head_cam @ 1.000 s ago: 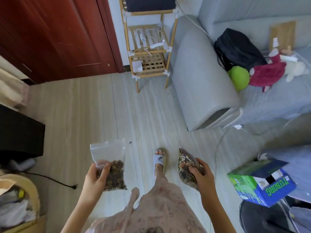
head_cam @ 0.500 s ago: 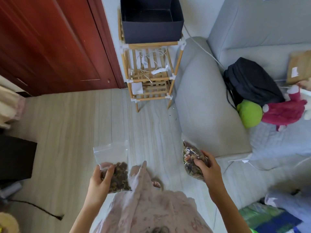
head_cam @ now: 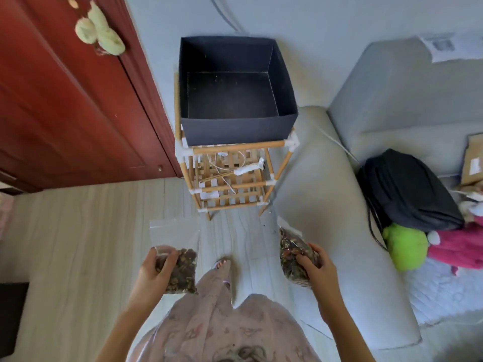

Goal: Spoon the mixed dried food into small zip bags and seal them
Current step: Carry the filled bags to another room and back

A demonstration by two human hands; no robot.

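I stand on a pale wood floor with a small clear zip bag in each hand. My left hand (head_cam: 154, 273) grips the lower part of one zip bag (head_cam: 180, 259), about half full of dark brown dried food, its empty top upright. My right hand (head_cam: 317, 273) grips a second zip bag (head_cam: 291, 250), packed with mixed dried pieces and tilted left. Both bags hang at waist height, apart from each other. No spoon is in view.
Straight ahead a dark open box (head_cam: 232, 100) sits empty on a bamboo rack (head_cam: 230, 184). A red door (head_cam: 65, 100) is at the left. A grey sofa (head_cam: 326, 205) at the right holds a black bag (head_cam: 407, 189) and soft toys (head_cam: 407, 244).
I have walked forward toward the rack, and my view has tilted up. The dark box on top now shows fully. Both hands still hold their bags the same way.
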